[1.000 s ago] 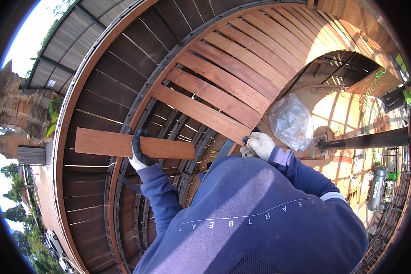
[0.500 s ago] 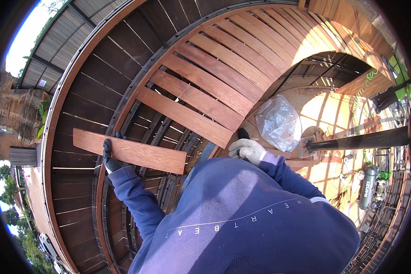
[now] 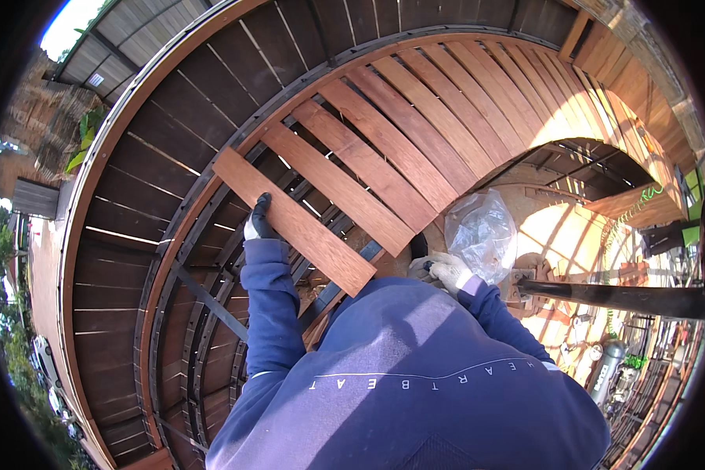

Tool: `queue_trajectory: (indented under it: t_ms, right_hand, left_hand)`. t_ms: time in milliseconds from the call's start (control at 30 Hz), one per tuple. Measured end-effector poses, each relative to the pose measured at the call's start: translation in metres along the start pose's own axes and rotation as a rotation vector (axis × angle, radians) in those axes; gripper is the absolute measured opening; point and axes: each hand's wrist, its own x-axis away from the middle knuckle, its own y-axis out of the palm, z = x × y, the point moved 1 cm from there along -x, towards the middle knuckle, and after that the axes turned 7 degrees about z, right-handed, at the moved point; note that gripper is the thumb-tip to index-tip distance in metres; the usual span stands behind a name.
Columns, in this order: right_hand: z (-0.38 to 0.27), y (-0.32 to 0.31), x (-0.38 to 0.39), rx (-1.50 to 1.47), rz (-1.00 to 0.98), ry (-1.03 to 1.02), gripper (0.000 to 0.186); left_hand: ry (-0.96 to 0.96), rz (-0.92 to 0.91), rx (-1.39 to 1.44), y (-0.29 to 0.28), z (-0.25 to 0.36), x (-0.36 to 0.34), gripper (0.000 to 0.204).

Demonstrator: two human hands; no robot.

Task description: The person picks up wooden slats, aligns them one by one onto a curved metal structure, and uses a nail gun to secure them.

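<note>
My left hand, in a grey-and-black glove, grips a reddish wooden plank that lies slanted beside a row of spaced planks on the curved framework, one end on the rim. My right hand, in a pale glove, has its fingers curled just below the ends of those planks, near my body; anything in them is too small or hidden to make out. A blue-grey metal beam runs partly under the held plank.
Dark outer boards and curved steel rails surround me on the left. At the right are a crumpled clear plastic bag, a black post, a green coiled hose and a dark cylinder. A lower sunlit floor shows there.
The held plank has swung from near-horizontal to a diagonal alongside the others, its upper end now on the rim. My left hand moved up and right with it. The view has shifted slightly.
</note>
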Motion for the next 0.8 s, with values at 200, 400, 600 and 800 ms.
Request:
queue_trajectory:
  t_ms: [200,400,600,800]
  right_hand:
    - [0.071,-0.049,-0.006,0.509,0.249,-0.05,0.041]
    - [0.078,-0.061,-0.005,0.269,0.345,0.218,0.04]
    - [0.046,-0.053,0.01,0.505,0.343,0.1,0.037]
    - [0.09,-0.076,-0.006,0.29,0.381,0.21,0.041]
  left_hand:
    - [0.036,0.071,-0.097,-0.001,-0.026,-0.017,0.036]
    - [-0.045,0.052,0.006,0.02,-0.029,0.005,0.034]
    - [0.004,0.027,0.075,0.006,-0.073,-0.023,0.033]
    - [-0.001,0.047,0.153,0.022,-0.039,0.003,0.039]
